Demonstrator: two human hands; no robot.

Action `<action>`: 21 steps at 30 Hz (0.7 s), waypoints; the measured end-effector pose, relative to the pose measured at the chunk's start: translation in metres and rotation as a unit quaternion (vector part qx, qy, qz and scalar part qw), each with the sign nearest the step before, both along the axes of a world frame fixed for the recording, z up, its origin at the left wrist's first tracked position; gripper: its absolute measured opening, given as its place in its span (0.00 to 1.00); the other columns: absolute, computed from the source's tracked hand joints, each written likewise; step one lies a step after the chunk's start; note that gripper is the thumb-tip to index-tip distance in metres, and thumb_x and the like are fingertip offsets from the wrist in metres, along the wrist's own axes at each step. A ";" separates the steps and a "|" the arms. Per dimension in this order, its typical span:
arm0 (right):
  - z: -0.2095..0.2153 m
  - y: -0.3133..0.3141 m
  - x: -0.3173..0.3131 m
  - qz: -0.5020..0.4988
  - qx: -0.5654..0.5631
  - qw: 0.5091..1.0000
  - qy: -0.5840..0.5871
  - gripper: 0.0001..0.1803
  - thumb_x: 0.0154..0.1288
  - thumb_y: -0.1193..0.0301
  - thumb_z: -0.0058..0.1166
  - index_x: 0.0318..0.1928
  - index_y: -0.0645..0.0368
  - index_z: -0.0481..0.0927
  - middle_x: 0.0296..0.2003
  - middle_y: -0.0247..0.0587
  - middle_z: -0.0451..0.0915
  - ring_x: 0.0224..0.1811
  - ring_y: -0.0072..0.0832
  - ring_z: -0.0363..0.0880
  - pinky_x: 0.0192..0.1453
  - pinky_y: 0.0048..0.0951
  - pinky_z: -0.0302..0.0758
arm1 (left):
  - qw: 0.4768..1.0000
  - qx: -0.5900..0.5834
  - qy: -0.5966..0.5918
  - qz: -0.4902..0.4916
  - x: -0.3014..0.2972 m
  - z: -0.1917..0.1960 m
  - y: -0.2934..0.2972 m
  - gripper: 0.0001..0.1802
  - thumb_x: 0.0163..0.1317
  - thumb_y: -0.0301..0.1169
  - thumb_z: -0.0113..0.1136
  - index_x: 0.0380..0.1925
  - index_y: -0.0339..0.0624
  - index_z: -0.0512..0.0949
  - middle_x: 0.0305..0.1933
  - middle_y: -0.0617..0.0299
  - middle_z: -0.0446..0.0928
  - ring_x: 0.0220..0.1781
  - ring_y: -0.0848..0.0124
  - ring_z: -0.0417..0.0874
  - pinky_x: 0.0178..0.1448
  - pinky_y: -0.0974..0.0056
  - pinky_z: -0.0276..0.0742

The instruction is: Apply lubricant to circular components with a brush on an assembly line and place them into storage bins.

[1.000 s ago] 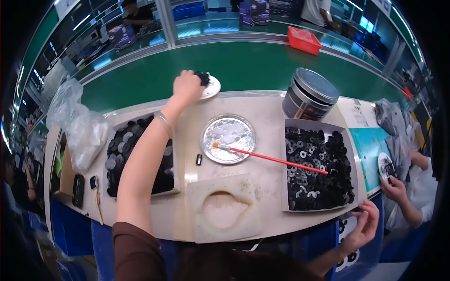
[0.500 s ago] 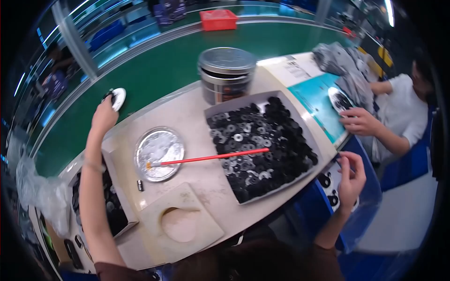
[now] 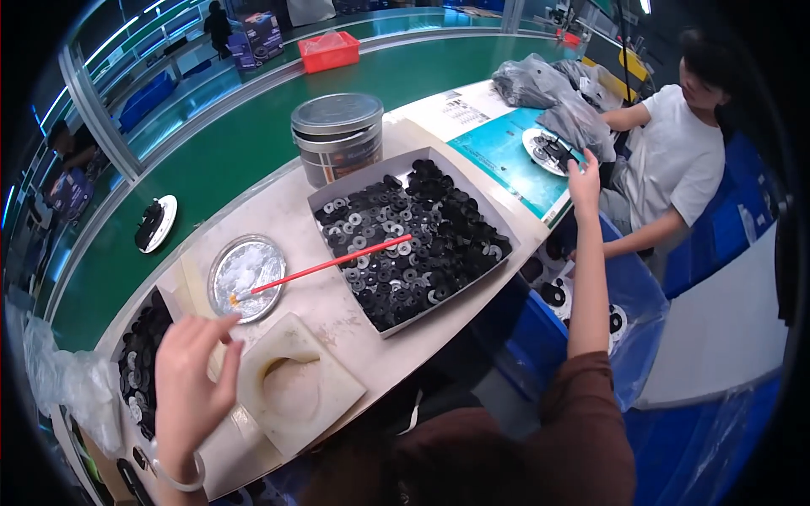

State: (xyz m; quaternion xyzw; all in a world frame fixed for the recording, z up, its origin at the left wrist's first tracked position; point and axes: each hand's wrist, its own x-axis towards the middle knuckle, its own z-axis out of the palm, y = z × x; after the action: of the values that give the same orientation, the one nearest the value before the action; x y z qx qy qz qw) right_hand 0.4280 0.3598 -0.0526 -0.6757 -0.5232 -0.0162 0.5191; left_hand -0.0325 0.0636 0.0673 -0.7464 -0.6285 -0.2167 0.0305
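Note:
My left hand (image 3: 196, 375) hovers over the near left of the table, thumb and fingers apart, with nothing seen in it. Beside it lies a cream block (image 3: 333, 375) with a round hollow. My right hand (image 3: 584, 181) reaches far right over a teal mat (image 3: 485, 156), its fingertips on the rim of a white round plate (image 3: 533, 142) carrying black parts. A similar white plate (image 3: 170, 221) with a black part rests on the green belt at the left. A red-handled brush (image 3: 337, 261) lies across a round metal lid (image 3: 221, 274) with whitish grease and a carton of washers (image 3: 405, 325).
A metal tin (image 3: 337, 139) stands behind the carton. At the left are another box of black parts (image 3: 139, 358) and a clear plastic bag (image 3: 80, 388). A blue bin (image 3: 645, 337) holds more white plates. A co-worker (image 3: 675, 160) sits at the right beside grey bags (image 3: 531, 80).
My left hand has let go of the white plate on the belt and drawn back toward me. My right hand has moved from above the blue bin to the plate on the mat.

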 end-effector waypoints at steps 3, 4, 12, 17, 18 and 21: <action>-0.047 0.071 0.074 -0.019 0.046 0.989 0.140 0.24 0.59 0.64 0.47 0.54 0.66 0.65 0.47 0.47 0.72 0.46 0.32 0.72 0.50 0.28 0.67 | 1.000 -0.010 -0.027 0.002 0.002 -0.009 -0.014 0.10 0.43 0.21 0.56 0.30 0.35 0.76 0.21 0.56 0.71 0.26 0.61 0.72 0.34 0.62 0.66; -0.065 0.091 0.116 0.047 0.036 0.966 0.252 0.23 0.60 0.64 0.46 0.52 0.65 0.67 0.45 0.44 0.73 0.43 0.30 0.72 0.47 0.27 0.67 | 0.999 -0.010 -0.031 -0.002 0.002 -0.008 -0.018 0.10 0.44 0.21 0.57 0.30 0.36 0.76 0.22 0.56 0.72 0.26 0.61 0.72 0.34 0.62 0.66; -0.028 0.028 0.034 0.124 -0.184 0.932 0.287 0.27 0.60 0.57 0.47 0.51 0.68 0.67 0.41 0.44 0.73 0.38 0.27 0.73 0.37 0.30 0.73 | 0.997 -0.015 -0.057 0.041 -0.010 -0.016 -0.040 0.09 0.46 0.24 0.59 0.31 0.38 0.77 0.22 0.56 0.74 0.27 0.61 0.73 0.32 0.63 0.67; -0.033 0.045 0.056 0.112 -0.149 0.922 0.339 0.27 0.60 0.57 0.47 0.51 0.68 0.66 0.43 0.45 0.72 0.41 0.31 0.73 0.37 0.31 0.75 | 0.998 -0.015 -0.056 0.033 -0.010 -0.013 -0.042 0.09 0.45 0.25 0.59 0.31 0.38 0.77 0.22 0.57 0.74 0.26 0.62 0.73 0.31 0.64 0.67; -0.035 0.056 0.062 0.118 -0.149 0.904 0.382 0.25 0.60 0.57 0.47 0.48 0.66 0.68 0.42 0.43 0.73 0.40 0.30 0.74 0.37 0.30 0.75 | 0.997 -0.009 -0.068 0.022 -0.010 -0.014 -0.042 0.09 0.46 0.25 0.59 0.31 0.39 0.77 0.22 0.58 0.74 0.26 0.62 0.73 0.31 0.64 0.67; -0.044 0.086 0.070 0.164 -0.165 0.866 0.443 0.20 0.59 0.58 0.49 0.44 0.61 0.71 0.37 0.38 0.76 0.37 0.26 0.76 0.37 0.26 0.74 | 0.996 -0.003 -0.083 0.016 -0.008 -0.016 -0.044 0.09 0.46 0.26 0.59 0.31 0.39 0.77 0.22 0.59 0.74 0.26 0.62 0.73 0.32 0.64 0.68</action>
State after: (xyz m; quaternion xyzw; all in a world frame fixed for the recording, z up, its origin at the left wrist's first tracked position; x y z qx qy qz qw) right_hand 0.4979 0.4457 -0.0966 -0.5925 -0.3362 0.4568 0.5721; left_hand -0.0403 0.0195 0.0516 -0.7154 -0.6416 -0.2758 -0.0202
